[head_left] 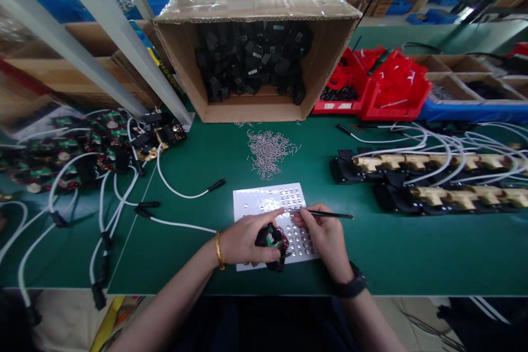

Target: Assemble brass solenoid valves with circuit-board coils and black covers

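My left hand is closed round a small black part with a green board and red wires, held just above a white sheet of small round stickers. My right hand pinches thin black tweezers, whose tip points left over the sheet next to my left index finger. A gold bangle is on my left wrist and a black watch on my right. Both hands rest over the near middle of the green table.
A heap of small metal pins lies beyond the sheet. Behind it an open cardboard box holds black parts. Wired boards with white cables lie left. Brass-coloured fixtures and red bins are right.
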The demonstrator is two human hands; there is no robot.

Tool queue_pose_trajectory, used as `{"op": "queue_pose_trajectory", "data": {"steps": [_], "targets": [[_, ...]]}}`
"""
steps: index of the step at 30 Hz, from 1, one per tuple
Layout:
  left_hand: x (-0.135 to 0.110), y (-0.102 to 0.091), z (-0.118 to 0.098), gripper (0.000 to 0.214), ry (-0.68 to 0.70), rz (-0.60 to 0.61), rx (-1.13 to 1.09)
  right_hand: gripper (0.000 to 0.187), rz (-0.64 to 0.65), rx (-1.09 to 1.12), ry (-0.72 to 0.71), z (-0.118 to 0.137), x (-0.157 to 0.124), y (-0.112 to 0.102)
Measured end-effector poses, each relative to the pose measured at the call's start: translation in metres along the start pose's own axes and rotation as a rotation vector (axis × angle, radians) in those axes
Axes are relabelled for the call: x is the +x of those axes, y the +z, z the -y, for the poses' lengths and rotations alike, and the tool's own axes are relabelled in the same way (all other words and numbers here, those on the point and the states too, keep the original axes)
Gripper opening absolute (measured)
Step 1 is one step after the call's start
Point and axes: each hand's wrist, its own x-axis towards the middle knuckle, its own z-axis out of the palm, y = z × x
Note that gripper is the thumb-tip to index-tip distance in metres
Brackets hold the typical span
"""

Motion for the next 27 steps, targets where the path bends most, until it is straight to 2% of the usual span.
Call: {"op": "queue_pose_trajectory", "data": {"steps": [2, 4, 9, 13, 16, 18, 22, 27], "targets": [[-0.002, 0.002, 0.000, 0.075, 0.023, -0.037, -0.033, 0.028, -0.004, 0.012, -0.007, 0.000, -0.001, 0.001], [-0.007, 0.006, -0.001, 0.072, 0.042, -0.127, -0.075, 0.027, -0.012, 0.062, -0.005, -0.002, -0.002, 0.003], [-0.018, 0.023, -0.005, 0.072, 0.014, -0.511, -0.046, 0.028, -0.044, 0.214, 0.004, -0.006, -0.005, 0.004], [-0.014, 0.037, 0.008, 0.069, 0.018, -0.711, -0.195, 0.029, -0.057, 0.565, 0.128, 0.008, -0.008, 0.001], [-0.009, 0.042, 0.019, 0.079, 0.089, -0.783, -0.295, 0.025, 0.082, 0.789, 0.251, 0.029, -0.013, 0.004], [-0.008, 0.043, 0.021, 0.078, 0.106, -0.793, -0.271, 0.022, 0.149, 0.831, 0.255, 0.041, -0.018, 0.011], [-0.010, 0.043, 0.017, 0.064, 0.078, -0.814, -0.223, 0.022, 0.116, 0.777, 0.167, 0.051, -0.026, 0.027], [-0.009, 0.043, 0.013, 0.067, 0.075, -0.834, -0.221, 0.024, 0.058, 0.699, 0.125, 0.049, -0.028, 0.032]]}}
